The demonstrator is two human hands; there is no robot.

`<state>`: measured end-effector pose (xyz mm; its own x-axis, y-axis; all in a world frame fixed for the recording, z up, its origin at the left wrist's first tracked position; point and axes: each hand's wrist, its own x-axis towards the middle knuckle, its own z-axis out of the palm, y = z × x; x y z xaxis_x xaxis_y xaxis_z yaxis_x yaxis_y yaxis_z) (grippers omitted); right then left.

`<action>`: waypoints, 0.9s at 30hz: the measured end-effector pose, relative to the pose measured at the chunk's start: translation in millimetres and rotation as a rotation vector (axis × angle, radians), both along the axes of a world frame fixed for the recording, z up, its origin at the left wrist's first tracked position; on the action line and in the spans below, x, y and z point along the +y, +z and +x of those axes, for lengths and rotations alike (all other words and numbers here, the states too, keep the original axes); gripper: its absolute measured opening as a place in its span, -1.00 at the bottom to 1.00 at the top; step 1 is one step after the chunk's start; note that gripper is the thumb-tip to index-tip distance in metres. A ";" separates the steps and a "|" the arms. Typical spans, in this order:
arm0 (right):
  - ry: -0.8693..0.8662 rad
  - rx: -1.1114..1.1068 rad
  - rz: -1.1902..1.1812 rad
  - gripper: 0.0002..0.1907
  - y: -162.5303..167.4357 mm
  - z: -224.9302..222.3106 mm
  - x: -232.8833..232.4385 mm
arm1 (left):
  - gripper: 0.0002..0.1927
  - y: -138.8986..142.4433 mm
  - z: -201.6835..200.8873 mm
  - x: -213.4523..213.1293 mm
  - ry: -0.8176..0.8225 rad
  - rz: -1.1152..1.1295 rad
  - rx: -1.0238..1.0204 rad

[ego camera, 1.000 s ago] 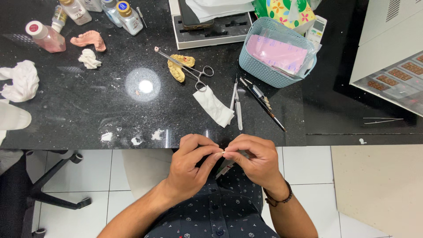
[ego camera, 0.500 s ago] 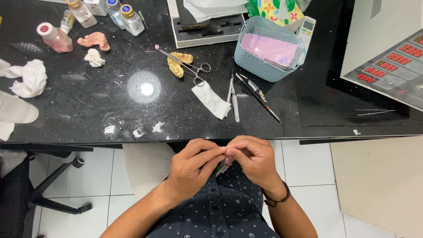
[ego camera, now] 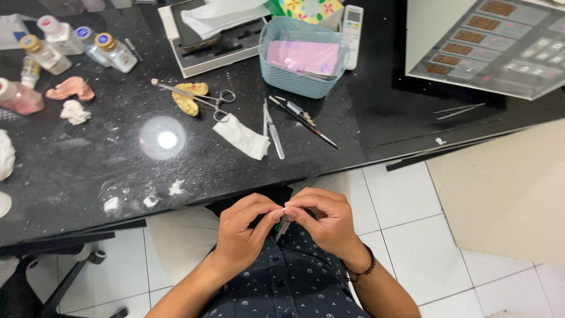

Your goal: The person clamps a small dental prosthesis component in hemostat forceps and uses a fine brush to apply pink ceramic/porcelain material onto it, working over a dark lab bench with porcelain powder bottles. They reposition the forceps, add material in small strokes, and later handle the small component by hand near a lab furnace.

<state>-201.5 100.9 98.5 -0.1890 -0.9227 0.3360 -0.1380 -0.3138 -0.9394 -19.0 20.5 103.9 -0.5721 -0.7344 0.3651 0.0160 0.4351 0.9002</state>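
My left hand and my right hand are held together in front of my chest, below the black table's edge. Their fingertips meet around a small thin metal tool, which points down between them. What sits at the fingertips is too small to tell. On the table above lie scissors-like forceps across a yellow dental cast, a folded white tissue, a slim metal instrument and a thin brush.
A teal basket with pink sheets stands at the back, next to a white remote and a tray. Small bottles, a pink cast and white lumps lie left. Tweezers lie right. A chair base is lower left.
My view has shifted, so the table and hands sit a little differently in frame. My hands stay pressed together on the small tool, with only slight finger movement.
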 end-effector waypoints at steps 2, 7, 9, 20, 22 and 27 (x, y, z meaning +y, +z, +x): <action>-0.025 0.009 0.027 -0.94 1.5 -6.6 8.6 | -0.95 -2.4 -8.2 2.9 -0.044 0.013 -0.007; -0.086 0.155 0.011 -0.92 4.5 -28.3 28.1 | -0.89 -4.8 -29.5 8.8 -0.143 0.015 -0.059; -0.084 0.182 0.001 -0.94 4.0 -37.8 33.0 | -0.84 -6.2 -39.2 11.7 -0.146 0.004 -0.060; -0.120 0.161 0.158 -0.91 -6.9 -69.8 45.4 | -0.66 -22.0 -79.0 19.3 -0.152 -0.050 -0.119; -0.123 0.143 0.154 -0.92 -8.7 -75.7 45.4 | -0.67 -23.2 -83.9 19.5 -0.165 0.006 -0.159; -0.125 0.107 0.147 -0.96 -11.4 -87.6 47.8 | -0.67 -27.7 -97.7 17.8 -0.156 0.124 -0.209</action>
<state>-289.1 148.6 87.1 -0.2757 -0.9349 0.2234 -0.2682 -0.1484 -0.9519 -116.7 38.4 76.2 -0.7353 -0.6630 0.1406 -0.1172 0.3288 0.9371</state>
